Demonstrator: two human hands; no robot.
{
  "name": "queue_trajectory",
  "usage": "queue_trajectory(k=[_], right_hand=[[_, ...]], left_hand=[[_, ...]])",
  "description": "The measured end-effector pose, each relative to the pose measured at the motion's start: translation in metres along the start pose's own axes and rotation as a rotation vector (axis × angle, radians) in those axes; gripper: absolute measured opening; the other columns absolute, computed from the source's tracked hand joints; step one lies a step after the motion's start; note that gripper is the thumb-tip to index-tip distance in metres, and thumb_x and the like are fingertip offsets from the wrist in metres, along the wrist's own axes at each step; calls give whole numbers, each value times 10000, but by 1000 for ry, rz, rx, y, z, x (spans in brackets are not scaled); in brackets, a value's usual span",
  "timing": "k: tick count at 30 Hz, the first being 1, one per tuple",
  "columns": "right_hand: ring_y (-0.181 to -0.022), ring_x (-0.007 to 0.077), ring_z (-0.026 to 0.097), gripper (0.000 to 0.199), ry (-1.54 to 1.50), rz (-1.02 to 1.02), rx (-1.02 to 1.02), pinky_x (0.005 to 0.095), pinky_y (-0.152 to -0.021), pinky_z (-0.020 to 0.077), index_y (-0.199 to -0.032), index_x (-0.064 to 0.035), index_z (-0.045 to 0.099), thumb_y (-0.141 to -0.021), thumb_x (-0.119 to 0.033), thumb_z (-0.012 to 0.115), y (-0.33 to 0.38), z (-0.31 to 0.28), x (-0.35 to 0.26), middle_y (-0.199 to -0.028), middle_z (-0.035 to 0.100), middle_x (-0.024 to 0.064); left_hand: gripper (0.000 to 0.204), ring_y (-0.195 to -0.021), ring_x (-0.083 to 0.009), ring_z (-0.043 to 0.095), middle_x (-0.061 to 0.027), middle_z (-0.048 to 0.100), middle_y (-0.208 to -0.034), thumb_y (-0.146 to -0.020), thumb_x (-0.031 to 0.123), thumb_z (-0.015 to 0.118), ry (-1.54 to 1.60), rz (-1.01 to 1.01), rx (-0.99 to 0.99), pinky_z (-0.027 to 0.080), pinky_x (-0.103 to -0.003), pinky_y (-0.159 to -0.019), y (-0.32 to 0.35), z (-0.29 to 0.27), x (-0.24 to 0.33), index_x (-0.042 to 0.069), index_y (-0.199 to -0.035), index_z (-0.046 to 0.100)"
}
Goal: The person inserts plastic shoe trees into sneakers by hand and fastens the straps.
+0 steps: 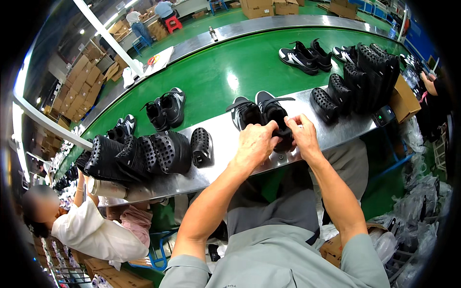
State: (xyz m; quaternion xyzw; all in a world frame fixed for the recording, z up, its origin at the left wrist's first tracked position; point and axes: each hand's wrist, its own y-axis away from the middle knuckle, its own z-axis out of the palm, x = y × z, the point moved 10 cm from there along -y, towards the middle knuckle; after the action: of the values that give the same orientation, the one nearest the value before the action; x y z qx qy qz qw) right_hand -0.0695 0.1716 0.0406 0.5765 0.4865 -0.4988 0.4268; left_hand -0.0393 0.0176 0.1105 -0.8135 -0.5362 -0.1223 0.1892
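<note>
A pair of black sneakers with white and grey trim stands in front of me at the metal bench's far edge, toes pointing away. My left hand (258, 142) is closed at the heel of the right-hand sneaker (274, 111), fingers pinched at its collar. On the opposite side of the same heel, my right hand (303, 136) also pinches the collar. Between my hands the heel is partly hidden, so I cannot tell if anything small is held there. The other sneaker (241, 114) stands just left of it, untouched.
Black shoe-shaped pieces full of round holes are stacked on the bench (218, 161) at left (170, 152) and right (357, 81). More sneakers (298, 56) stand on the green conveyor belt (211, 79). A co-worker in a white top (98, 233) sits left; clear plastic bags (418, 216) heap at right.
</note>
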Motion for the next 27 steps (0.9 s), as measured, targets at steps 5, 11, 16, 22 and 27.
queue_trajectory(k=[5,11,16,22,27], right_hand=[[-581,154,583,363,126,-73,45,293,-503,468,-900,4,631,-940,-350,706,-6,-2,3,-758,639,81],[-701,165,603,297,-108,-6,25,318,-646,486,-943,23,625,-968,-270,666,8,-13,5,-789,647,99],[-601,201,591,158,192,-555,271,330,-574,480,-959,-18,625,-930,-145,713,70,-24,-70,-738,625,86],[-717,334,672,443,481,-727,-123,414,-625,553,-1258,-49,591,-867,-158,768,96,64,-99,-880,625,138],[-747,359,660,252,595,-757,-201,437,-634,552,-1042,-50,621,-860,-157,760,99,92,-86,-903,595,146]], left_hand=[[497,-892,-383,654,-191,671,-866,-874,137,726,62,152,-41,526,-497,-810,17,-7,0,161,-1352,593],[432,-898,-353,638,-157,669,-901,-853,196,773,-41,277,360,524,-447,-797,33,-57,26,79,-1246,637],[318,-876,-301,631,-104,622,-884,-840,261,799,-89,-213,584,508,-427,-750,36,-75,-44,77,-1053,651],[159,-939,-346,626,-139,613,-938,-799,57,698,-69,-11,575,523,-452,-796,20,-64,-46,51,-956,675],[245,-977,-363,599,-144,600,-991,-754,44,704,-39,54,498,528,-454,-813,20,-78,-25,73,-994,667]])
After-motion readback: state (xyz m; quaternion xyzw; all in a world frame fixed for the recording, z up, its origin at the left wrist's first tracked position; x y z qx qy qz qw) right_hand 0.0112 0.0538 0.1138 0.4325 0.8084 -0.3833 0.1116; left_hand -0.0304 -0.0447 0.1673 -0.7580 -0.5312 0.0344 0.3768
